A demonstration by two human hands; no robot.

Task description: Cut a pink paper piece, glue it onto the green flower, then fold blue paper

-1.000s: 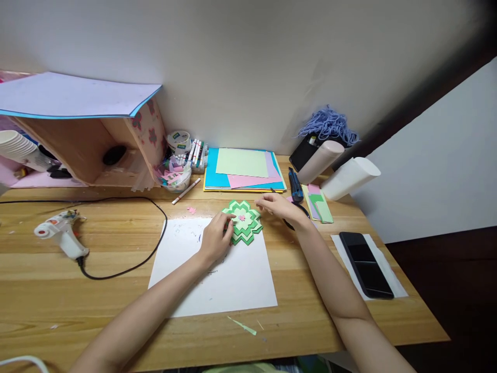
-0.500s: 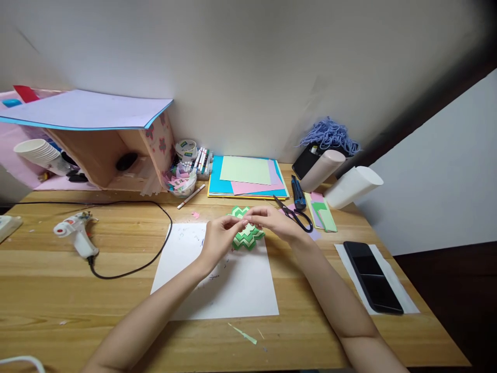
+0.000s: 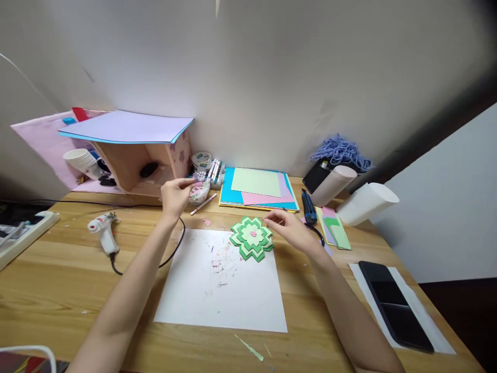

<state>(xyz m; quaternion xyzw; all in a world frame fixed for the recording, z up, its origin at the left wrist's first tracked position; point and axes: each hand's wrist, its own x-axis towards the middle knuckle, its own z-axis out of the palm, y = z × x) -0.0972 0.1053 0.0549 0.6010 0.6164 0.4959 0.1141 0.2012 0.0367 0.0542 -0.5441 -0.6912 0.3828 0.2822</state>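
Observation:
My left hand (image 3: 176, 198) reaches to the rim of a small clear bowl (image 3: 200, 198) of pink and purple paper cut-outs. Its thumb and fingers are pinched together at the cut-outs, and what they hold is too small to make out. A layered green paper flower (image 3: 252, 251) with a small pink centre lies on the upper right corner of a white sheet (image 3: 221, 305). Beside the flower's right edge hovers my right hand (image 3: 289, 228), fingers loosely curled and thumb slightly apart, with nothing visible in it.
A glue gun (image 3: 104, 233) with its black cord lies left of the sheet. Coloured paper (image 3: 256, 182) is stacked at the back. A cutter knife (image 3: 308, 207), partly hidden scissors (image 3: 316, 231), paper rolls (image 3: 334, 186) and a phone (image 3: 394, 305) are on the right. A covered box (image 3: 180, 155) stands back left.
My hands have parted from above the flower. The left has gone left to the bowl; the right has drawn back to the flower's right side. The flower's pink centre now shows, and the view has shifted.

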